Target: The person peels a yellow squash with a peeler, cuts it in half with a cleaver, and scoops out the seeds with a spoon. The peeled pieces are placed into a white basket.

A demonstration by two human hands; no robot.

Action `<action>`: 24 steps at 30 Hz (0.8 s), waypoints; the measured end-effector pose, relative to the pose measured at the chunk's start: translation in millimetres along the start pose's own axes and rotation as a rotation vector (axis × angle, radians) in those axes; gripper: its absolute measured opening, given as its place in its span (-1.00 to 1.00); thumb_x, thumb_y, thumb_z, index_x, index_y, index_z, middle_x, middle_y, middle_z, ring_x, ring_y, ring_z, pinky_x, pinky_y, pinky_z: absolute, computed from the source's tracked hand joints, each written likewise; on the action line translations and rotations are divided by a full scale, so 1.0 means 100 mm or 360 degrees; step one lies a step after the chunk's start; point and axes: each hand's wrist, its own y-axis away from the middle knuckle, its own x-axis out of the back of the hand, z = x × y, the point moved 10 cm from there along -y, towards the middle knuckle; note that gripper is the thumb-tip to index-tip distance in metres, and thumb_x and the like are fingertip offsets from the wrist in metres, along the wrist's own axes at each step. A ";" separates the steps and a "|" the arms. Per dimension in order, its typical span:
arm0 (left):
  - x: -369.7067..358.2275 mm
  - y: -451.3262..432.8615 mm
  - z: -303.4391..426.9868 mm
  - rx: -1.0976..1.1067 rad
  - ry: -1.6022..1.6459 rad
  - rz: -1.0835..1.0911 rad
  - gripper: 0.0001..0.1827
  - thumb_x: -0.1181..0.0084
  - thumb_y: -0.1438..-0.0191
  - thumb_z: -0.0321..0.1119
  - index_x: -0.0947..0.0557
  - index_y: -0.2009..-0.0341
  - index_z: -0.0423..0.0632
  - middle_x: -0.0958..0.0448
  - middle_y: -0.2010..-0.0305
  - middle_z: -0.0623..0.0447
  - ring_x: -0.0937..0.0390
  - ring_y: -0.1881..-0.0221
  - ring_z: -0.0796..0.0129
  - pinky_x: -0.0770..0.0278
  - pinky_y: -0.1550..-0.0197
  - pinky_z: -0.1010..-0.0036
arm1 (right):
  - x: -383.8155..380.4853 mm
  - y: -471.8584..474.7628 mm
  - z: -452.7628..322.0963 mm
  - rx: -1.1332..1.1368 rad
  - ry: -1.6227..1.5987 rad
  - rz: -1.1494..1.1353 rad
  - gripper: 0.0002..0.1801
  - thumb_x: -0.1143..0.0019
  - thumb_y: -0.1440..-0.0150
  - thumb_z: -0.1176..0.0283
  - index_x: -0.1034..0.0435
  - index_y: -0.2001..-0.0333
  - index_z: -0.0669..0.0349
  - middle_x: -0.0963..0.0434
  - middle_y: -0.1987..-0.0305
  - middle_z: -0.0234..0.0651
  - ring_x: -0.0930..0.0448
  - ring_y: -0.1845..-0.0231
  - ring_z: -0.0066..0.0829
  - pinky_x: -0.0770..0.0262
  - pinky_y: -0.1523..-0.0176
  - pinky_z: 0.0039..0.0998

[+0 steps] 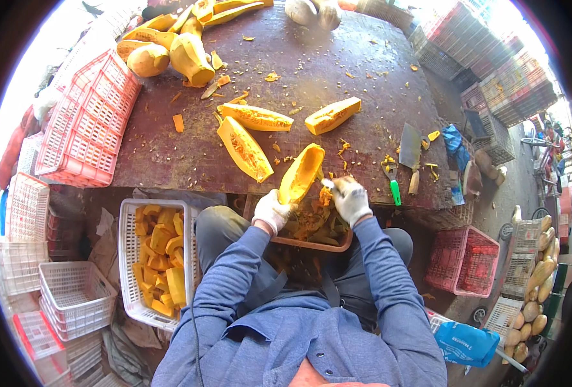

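My left hand (272,211), in a white glove, grips the lower end of a hollowed pumpkin piece (302,173). To its right my right hand (351,199), gloved too, is closed round a small tool whose pale end (328,183) shows; the rest is hidden. Orange stringy pulp (325,196) hangs beside that hand. Three pumpkin wedges with seeds and pulp lie beyond on the table: one at the left (245,149), one behind it (258,117) and one at the right (333,115). Below my hands a tub (312,245) holds peel and pulp scraps.
A cleaver (410,146) and a green-handled peeler (394,186) lie on the wooden table (276,58) at the right. Peeled pumpkins (190,58) are heaped at the far left. By my left leg stands a white crate (126,261) of pumpkin chunks. A pink crate (469,261) stands at the right.
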 end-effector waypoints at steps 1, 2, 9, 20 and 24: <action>0.03 0.00 0.03 -0.0005 0.0025 0.0009 -0.53 -0.45 0.07 -0.14 -0.65 0.15 -0.18 -0.69 0.22 -0.15 -0.66 0.21 0.16 -0.56 0.09 0.35 | 0.12 -0.09 0.05 -0.0049 0.0017 0.0158 -0.85 -0.21 -0.11 0.52 -0.57 0.20 0.20 -0.62 0.19 -0.12 -0.64 0.21 -0.05 -0.59 0.13 -0.21; 0.02 0.03 0.05 0.0003 0.0064 0.0000 -0.54 -0.47 0.08 -0.18 -0.65 0.15 -0.19 -0.70 0.22 -0.12 -0.65 0.22 0.22 -0.56 0.08 0.38 | 0.12 -0.14 0.11 -0.0116 0.0092 0.0146 -0.85 -0.21 -0.11 0.51 -0.57 0.21 0.21 -0.61 0.20 -0.12 -0.64 0.21 -0.04 -0.58 0.12 -0.20; 0.07 0.04 0.05 -0.0099 0.0812 -0.0029 -0.63 -0.44 0.01 -0.40 -0.63 0.11 -0.20 -0.67 0.19 0.05 -0.59 0.18 0.42 -0.53 0.07 0.50 | -0.60 0.39 -0.18 0.0162 0.0156 -0.0895 -0.82 -0.13 -0.11 0.40 -0.59 0.21 0.09 -0.62 0.17 -0.15 -0.63 0.10 -0.04 -0.55 -0.02 -0.15; 1.50 -0.01 -0.27 0.0135 0.1502 0.0824 -0.66 -0.39 -0.02 -0.39 -0.60 0.13 -0.22 -0.60 0.40 0.00 -0.37 0.75 0.41 -0.28 0.77 0.52 | -0.25 0.24 0.17 -0.0076 -0.0409 -0.0168 -0.74 -0.15 0.00 0.62 -0.57 0.17 0.35 -0.66 0.19 -0.10 -0.67 0.10 -0.15 -0.55 -0.02 -0.35; 1.94 -0.19 -0.47 0.0417 0.1245 0.0923 -0.64 -0.39 -0.01 -0.22 -0.61 0.19 -0.16 -0.53 0.56 0.00 -0.35 0.78 0.37 -0.28 0.73 0.41 | -0.20 0.20 0.07 -0.0033 -0.0460 -0.0117 -0.82 -0.22 -0.01 0.59 -0.57 0.24 0.33 -0.63 0.27 -0.07 -0.64 0.18 -0.07 -0.54 0.05 -0.27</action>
